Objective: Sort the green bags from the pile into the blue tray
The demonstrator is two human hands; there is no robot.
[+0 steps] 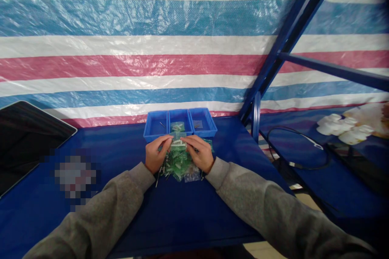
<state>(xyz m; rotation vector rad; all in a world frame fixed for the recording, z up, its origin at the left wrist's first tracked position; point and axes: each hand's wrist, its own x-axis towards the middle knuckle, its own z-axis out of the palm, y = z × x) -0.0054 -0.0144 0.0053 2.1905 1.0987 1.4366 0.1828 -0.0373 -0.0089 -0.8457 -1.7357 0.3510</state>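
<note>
Between my two hands is a small greenish clear plastic bag [178, 141] with light, rod-like pieces inside. My left hand [158, 153] pinches its left side and my right hand [199, 153] pinches its right side. Directly below lies a heap of green plastic bags [176, 164] mixed with loose metal rods or screws, too small to tell exactly. At the heap's front right is a clear bag [192, 173]. Just beyond my hands stand three blue bins side by side: the left bin [155, 123] holds a thin rod, the middle bin [178, 115] a green bag, the right bin [208, 123] a small clear bag.
A dark flat screen [27, 141] stands at the left, near a pixelated patch [75, 176] on the blue table [182, 218]. To the right rises a blue metal frame [273, 64]. Beyond it are a black cable [298, 166] and white rolls [343, 127].
</note>
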